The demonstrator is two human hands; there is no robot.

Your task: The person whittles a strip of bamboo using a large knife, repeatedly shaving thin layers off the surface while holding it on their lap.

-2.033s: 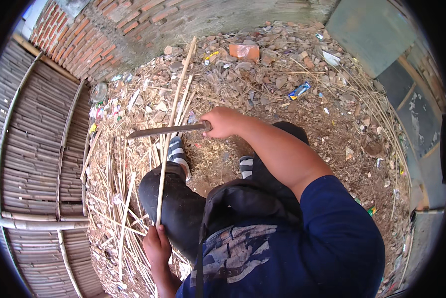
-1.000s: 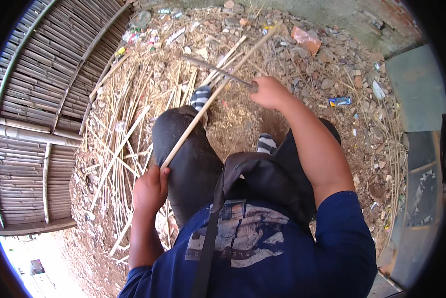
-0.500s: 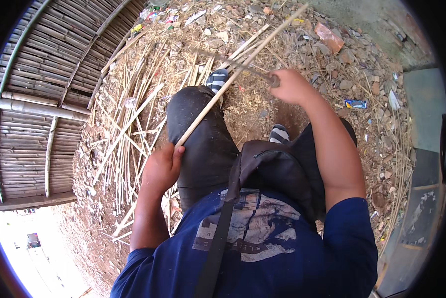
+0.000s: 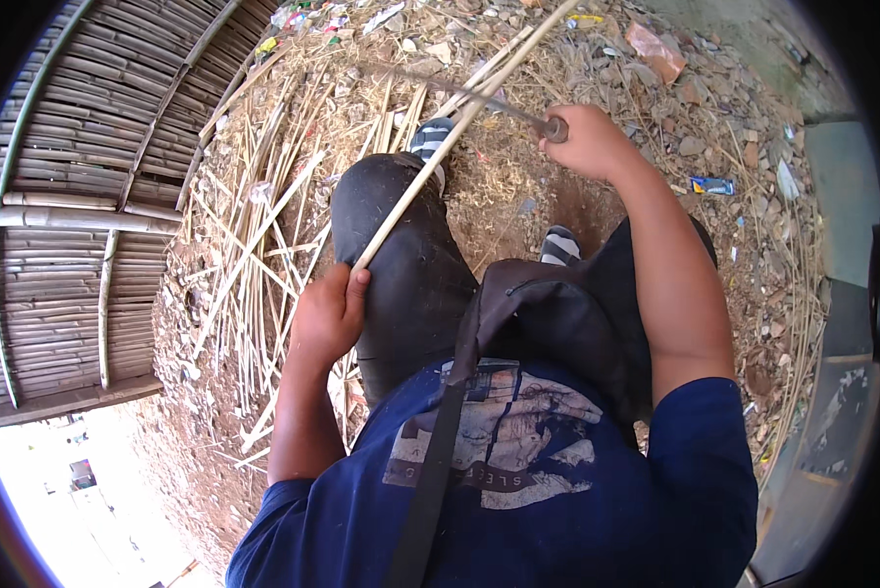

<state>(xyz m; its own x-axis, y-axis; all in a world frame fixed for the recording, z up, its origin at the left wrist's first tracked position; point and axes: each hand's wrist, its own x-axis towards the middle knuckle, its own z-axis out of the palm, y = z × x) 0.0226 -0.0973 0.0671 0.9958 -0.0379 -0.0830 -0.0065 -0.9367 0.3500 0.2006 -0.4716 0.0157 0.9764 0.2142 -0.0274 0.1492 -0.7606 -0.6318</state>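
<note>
Seemingly seated, the person worked over a littered dirt ground, as seen from the head camera. The left hand was closed around the near end of a long pale bamboo stick, pressing it against the dark trouser leg, likely to steady it. The stick ran diagonally, its long axis rising from the left hand toward the upper right, its far end pointing past the frame's top edge. The right hand was clenched on the handle of a slim dark blade, laid across the stick, probably for splitting or trimming. Loose split bamboo strips lay scattered leftward, beside a woven bamboo panel.
</note>
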